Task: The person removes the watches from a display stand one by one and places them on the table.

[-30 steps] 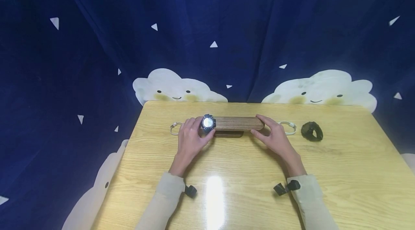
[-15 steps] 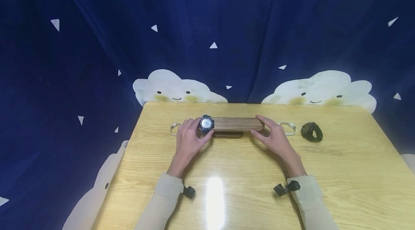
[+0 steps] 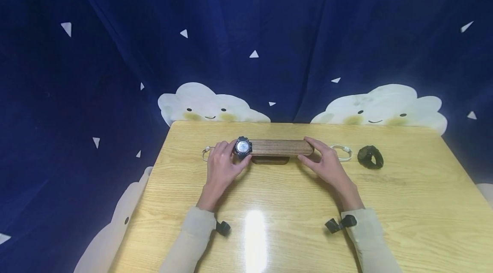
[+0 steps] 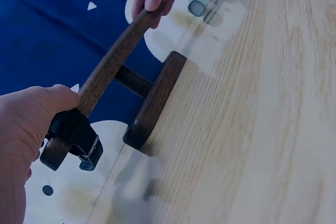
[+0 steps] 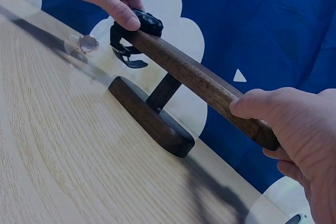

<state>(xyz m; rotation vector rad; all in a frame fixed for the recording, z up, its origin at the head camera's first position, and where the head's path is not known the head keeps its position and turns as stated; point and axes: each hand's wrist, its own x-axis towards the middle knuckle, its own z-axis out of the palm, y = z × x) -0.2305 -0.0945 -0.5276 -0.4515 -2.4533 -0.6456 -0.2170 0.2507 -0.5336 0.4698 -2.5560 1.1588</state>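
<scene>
A dark wooden T-shaped watch stand (image 3: 283,147) stands on the table, its crossbar level above a narrow base (image 4: 157,100). Round the left end of the crossbar sits a black watch (image 3: 243,146) with a round silver dial. Its strap (image 5: 121,51) hangs below the bar, with the clasp ends apart. My left hand (image 3: 220,166) holds this watch between thumb and fingers, the bar's tip jutting out past it in the left wrist view. At the other end, my right hand (image 3: 328,165) grips the bar, thumb in front and fingers behind.
Beside my right hand lies a watch with a white strap (image 3: 343,152), and farther right a black watch (image 3: 370,156). Another thin-strapped watch (image 3: 206,150) lies behind my left hand. A blue curtain (image 3: 246,42) hangs beyond the table's (image 3: 300,221) back edge.
My left hand and the black watch have shifted slightly left along the crossbar, and the dial faces up more. The stand and my right hand have stayed put.
</scene>
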